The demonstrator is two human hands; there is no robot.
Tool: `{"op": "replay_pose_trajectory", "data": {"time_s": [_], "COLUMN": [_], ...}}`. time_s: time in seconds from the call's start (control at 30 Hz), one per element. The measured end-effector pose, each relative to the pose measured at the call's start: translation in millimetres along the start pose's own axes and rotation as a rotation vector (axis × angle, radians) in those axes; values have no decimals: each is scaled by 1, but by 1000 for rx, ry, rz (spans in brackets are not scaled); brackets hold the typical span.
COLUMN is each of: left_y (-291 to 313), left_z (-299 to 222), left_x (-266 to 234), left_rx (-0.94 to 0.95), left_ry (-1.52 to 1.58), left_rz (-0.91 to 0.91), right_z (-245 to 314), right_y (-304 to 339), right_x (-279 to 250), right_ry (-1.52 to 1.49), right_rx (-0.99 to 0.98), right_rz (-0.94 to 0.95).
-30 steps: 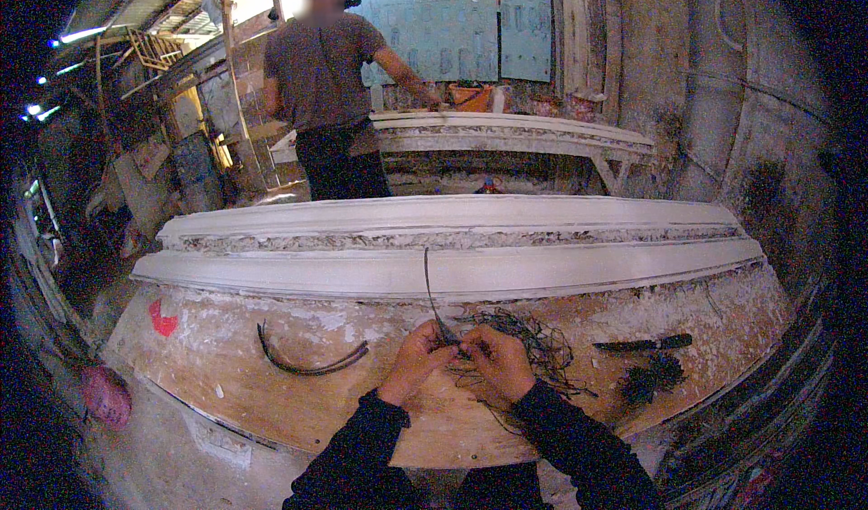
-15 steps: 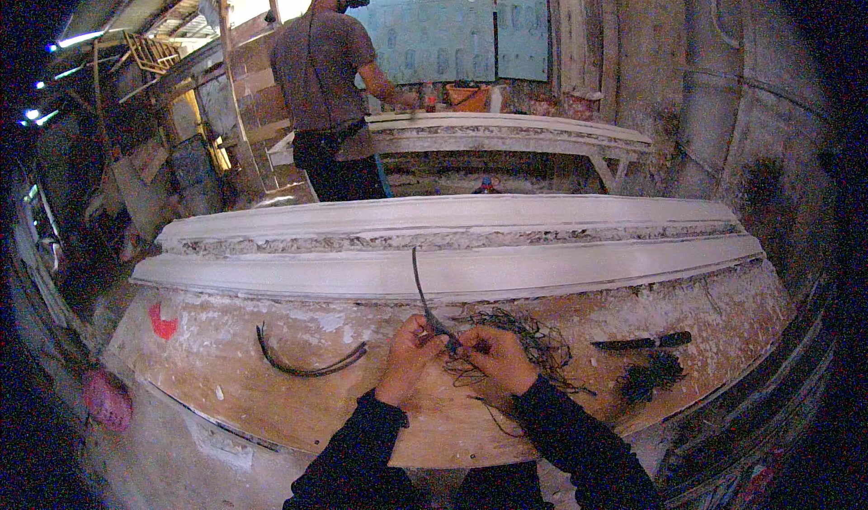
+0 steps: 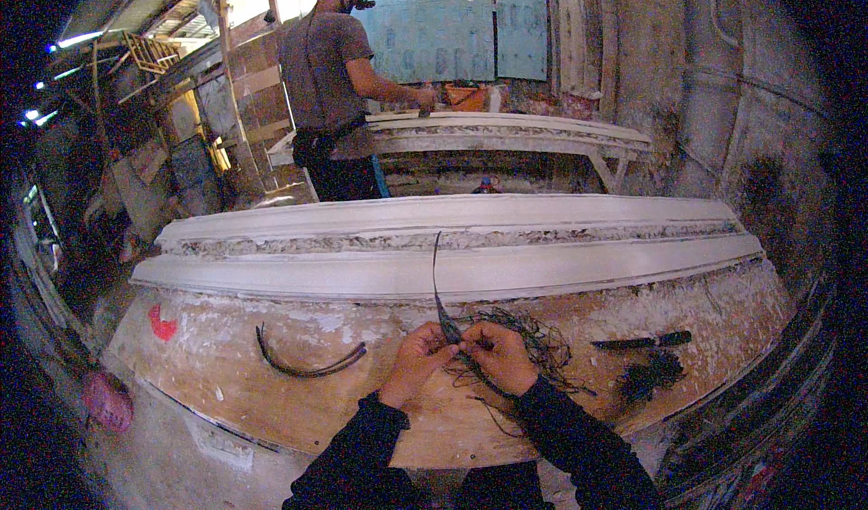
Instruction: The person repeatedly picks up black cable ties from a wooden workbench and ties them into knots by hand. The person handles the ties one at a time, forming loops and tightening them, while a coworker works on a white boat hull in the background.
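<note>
Between my two hands a thin dark flexible strip (image 3: pixel 438 297) rises away from me, its far tip in front of the white moulding. Fingertips of my left hand (image 3: pixel 414 361) pinch it close to its wider, folded-looking part. My right hand (image 3: pixel 499 356) pinches it too, thumb and finger almost touching the left ones. A dark length also runs below my right fingers. Beside and partly behind that hand lies a tangle of thin dark strands (image 3: pixel 542 343). Some curved dark strips (image 3: pixel 312 370) rest on the wooden board to the left.
Right of the tangle lie a dark knife (image 3: pixel 642 341) and a small dark bundle (image 3: pixel 649 376). Long white mouldings (image 3: pixel 452 270) span the board's (image 3: pixel 271 410) far side. A red piece (image 3: pixel 163 323) sits at left. Beyond, another person (image 3: pixel 330 85) works at a second white bench (image 3: pixel 515 135).
The strip's far end has swung right and its tip stands slightly farther away. My hands have drawn together on it. The other person's hand has moved a little right along the bench.
</note>
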State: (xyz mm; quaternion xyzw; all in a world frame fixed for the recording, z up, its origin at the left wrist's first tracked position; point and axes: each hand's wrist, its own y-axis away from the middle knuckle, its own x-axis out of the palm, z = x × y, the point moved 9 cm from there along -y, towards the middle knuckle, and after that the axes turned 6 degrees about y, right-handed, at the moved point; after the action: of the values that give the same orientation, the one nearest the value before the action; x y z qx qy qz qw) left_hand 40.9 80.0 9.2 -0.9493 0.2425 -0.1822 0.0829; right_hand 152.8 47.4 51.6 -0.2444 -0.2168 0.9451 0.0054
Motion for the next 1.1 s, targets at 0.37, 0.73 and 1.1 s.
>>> {"op": "replay_pose_trajectory", "data": {"time_s": [0.37, 0.73, 1.1], "left_y": [1, 1, 4], "left_z": [9, -3, -15], "left_x": [-16, -10, 0], "left_rx": [-38, -46, -52], "left_ry": [-42, -19, 20], "left_rz": [-105, -77, -64], "right_z": [-2, -4, -6], "right_y": [-1, -3, -1], "right_x": [5, -4, -3], "right_ry": [-195, 0, -67], "right_rx": [72, 25, 45], "right_rz": [82, 25, 6]}}
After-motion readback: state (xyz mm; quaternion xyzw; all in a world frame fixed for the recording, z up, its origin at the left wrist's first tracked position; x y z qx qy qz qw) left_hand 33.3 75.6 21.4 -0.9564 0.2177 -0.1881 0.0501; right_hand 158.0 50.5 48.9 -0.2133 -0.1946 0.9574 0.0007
